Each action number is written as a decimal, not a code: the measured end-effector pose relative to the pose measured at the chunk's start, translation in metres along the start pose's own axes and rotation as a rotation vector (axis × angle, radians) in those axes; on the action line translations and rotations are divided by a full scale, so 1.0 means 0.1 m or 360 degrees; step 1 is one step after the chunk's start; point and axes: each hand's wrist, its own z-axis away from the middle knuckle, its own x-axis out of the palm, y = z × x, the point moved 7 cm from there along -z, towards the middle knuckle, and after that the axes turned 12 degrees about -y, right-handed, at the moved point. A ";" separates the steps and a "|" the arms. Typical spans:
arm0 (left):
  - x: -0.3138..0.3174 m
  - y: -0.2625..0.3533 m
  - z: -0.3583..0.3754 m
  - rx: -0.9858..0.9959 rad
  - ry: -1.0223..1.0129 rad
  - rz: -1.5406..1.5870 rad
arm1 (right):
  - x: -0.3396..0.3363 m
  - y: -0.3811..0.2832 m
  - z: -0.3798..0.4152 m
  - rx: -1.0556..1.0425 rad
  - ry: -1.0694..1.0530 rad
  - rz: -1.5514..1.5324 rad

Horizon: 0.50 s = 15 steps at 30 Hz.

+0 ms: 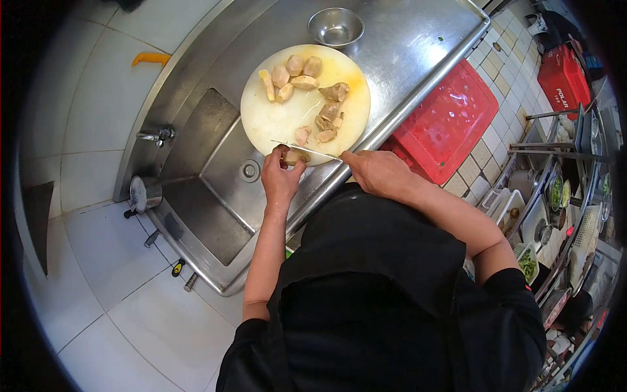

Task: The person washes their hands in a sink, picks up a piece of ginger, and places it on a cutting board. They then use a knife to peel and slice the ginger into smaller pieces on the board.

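A round white cutting board lies across the steel counter at the sink. My left hand grips a piece of root at the board's near edge. My right hand is closed around the handle of a knife, whose blade lies over that root piece. Several pale peeled chunks sit at the board's far side. Brown unpeeled root pieces line its right side, with a small pale bit close to the blade.
A metal bowl stands beyond the board. To the left are the sink basin, a faucet and a small pot. A red lidded container is below the counter's right edge; shelves with food trays stand farther right.
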 end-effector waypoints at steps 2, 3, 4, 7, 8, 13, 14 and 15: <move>0.00 0.01 0.01 -0.0006 0.0008 -0.0002 | 0.00 -0.01 -0.01 0.0000 -0.0010 0.0006; 0.00 0.02 0.01 -0.0011 0.0017 -0.0004 | 0.01 0.00 -0.03 0.0015 -0.0048 0.0017; 0.00 0.03 0.01 -0.0015 0.0019 -0.0003 | 0.02 0.00 -0.04 0.0030 -0.0086 0.0028; -0.01 0.05 0.03 -0.0073 -0.0003 -0.0004 | 0.02 -0.02 -0.05 0.0010 -0.0054 0.0074; -0.02 0.06 0.02 -0.0096 -0.0009 -0.0007 | 0.02 -0.02 -0.06 0.0008 -0.0058 0.0075; -0.01 0.01 0.01 -0.0104 -0.0016 0.0064 | 0.04 -0.01 -0.15 -0.0003 -0.0047 0.0066; -0.01 0.01 0.01 -0.0125 -0.0033 0.0064 | 0.04 -0.01 -0.18 -0.0004 -0.0047 0.0067; -0.02 0.02 0.01 -0.0146 -0.0050 0.0064 | 0.06 0.00 -0.22 0.0029 -0.0104 0.0052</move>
